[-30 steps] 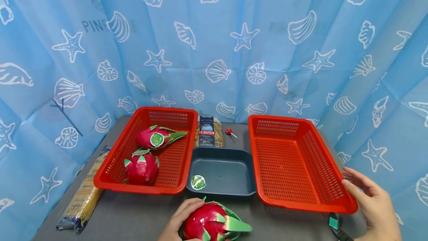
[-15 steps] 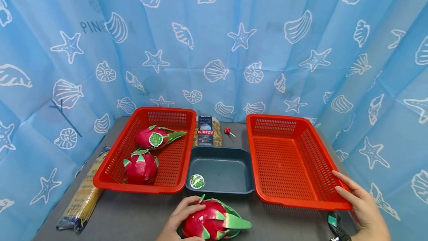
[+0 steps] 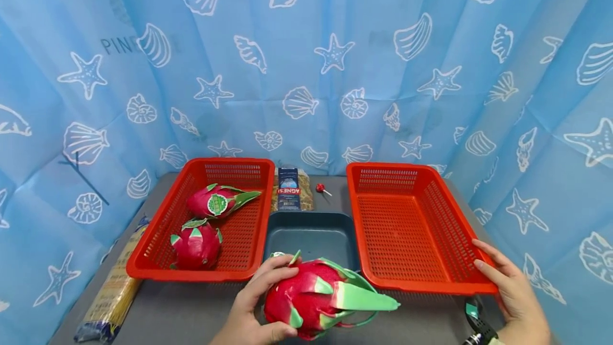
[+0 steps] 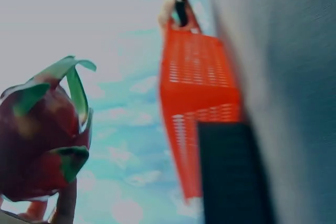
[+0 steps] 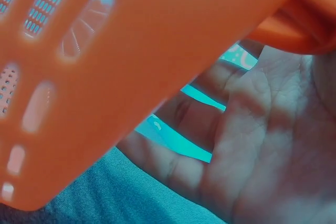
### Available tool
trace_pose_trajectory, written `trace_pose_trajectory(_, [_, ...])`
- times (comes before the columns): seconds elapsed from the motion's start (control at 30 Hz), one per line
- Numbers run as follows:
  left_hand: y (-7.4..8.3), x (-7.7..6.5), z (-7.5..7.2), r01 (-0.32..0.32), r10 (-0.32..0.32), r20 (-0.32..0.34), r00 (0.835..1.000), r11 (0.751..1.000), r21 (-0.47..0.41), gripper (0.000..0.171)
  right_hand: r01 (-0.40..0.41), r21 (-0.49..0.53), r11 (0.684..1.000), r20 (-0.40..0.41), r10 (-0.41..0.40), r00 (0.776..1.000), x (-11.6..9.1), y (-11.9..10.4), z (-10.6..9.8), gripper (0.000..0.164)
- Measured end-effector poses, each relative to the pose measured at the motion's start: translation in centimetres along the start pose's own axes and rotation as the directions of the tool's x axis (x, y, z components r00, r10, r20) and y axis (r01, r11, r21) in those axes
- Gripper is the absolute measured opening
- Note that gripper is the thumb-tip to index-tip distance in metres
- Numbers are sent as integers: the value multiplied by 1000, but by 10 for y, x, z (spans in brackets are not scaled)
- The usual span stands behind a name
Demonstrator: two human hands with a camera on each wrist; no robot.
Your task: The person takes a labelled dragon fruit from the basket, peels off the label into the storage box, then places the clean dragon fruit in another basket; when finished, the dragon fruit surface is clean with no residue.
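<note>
My left hand (image 3: 261, 302) grips a red dragon fruit (image 3: 306, 297) with green leaf tips, raised above the grey table in front of the dark blue tray (image 3: 306, 238). The fruit (image 4: 42, 135) also fills the left side of the left wrist view, fingers below it. My right hand (image 3: 517, 292) touches the right-hand red basket (image 3: 431, 284) at its outer right rim near the front corner. In the right wrist view, spread, fairly straight fingers (image 5: 194, 119) reach along the outside of the basket wall (image 5: 136, 56); their tips are hidden behind it.
Two dragon fruits (image 3: 196, 246) lie in the left red basket (image 3: 191, 274). Behind the tray are a pasta packet (image 3: 289, 190) and a lollipop (image 3: 320, 188). A spaghetti pack (image 3: 115, 292) lies at the left edge. A shell-print curtain (image 3: 306, 57) surrounds the table.
My left hand has lifted the dragon fruit off the table, and it now covers the tray's front edge. The right basket's front right corner has shifted slightly left with my right hand.
</note>
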State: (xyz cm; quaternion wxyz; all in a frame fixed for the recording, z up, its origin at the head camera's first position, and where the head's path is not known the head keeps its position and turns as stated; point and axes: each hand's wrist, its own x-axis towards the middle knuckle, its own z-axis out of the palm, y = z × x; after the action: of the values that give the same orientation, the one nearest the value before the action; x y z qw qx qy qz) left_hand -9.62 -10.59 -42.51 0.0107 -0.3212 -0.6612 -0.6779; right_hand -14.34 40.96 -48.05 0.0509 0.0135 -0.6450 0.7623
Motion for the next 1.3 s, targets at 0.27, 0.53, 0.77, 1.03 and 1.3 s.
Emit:
trace_pose_trajectory(0.27, [23,50,21,-103,103,-9,995,994,-40,59,7,33,999,-24,-6,1000,2,2,0,49])
trace_pose_trajectory(0.53, [3,109,53,-105,106,-1,994,993,-47,59,53,104,993,4,-54,999,0,4,0,50])
trace_pose_trajectory(0.77, [-32,149,80,-8,8,45,999,1000,1,60,56,111,992,-38,-52,998,1,6,2,50])
trace_pose_trajectory(1.03, [-62,174,105,63,-85,82,993,969,240,60,51,73,996,-48,-48,998,3,5,2,47])
trace_pose_trajectory(1.3, [-74,185,133,77,-181,155,971,854,514,61,74,92,993,-31,-72,997,1,6,1,47])
